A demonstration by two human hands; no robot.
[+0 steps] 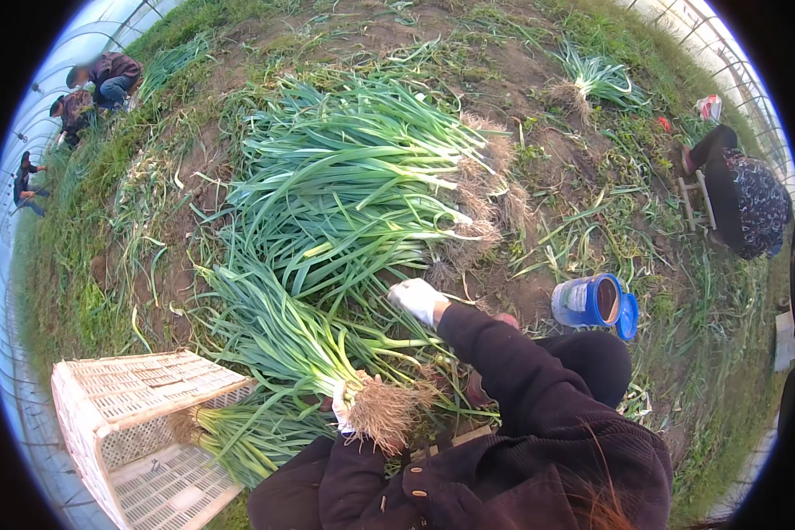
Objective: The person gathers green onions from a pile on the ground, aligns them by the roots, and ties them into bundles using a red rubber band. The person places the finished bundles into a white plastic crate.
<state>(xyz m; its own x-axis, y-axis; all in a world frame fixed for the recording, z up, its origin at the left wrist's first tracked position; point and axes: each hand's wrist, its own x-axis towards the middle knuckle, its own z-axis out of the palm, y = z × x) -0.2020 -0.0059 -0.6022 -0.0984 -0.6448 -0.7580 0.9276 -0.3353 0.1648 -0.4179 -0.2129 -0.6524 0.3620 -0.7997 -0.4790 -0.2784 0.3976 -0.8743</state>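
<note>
My left hand (342, 409), in a white glove, grips a bunch of leafy green allium plants (298, 324), like green garlic, around their pale stems. The bunch's tangled brown roots (384, 411) point toward my lap, and its leaves spread up and to the left. Farther out, my right hand (416, 298), also in a white glove, hovers over or touches loose leaves by a large pile of the same plants (351, 172). Its fingertips are turned away, so I cannot tell whether it pinches anything. Roots of the pile lie on its right side.
A plastic crate (159, 391) lies on its side at lower left, with bundled plants (252, 430) at its mouth. A blue-lidded tub (583, 300) stands open on the right. Another bunch (586, 79) lies beyond. One person (752, 192) sits at right; several others work far left.
</note>
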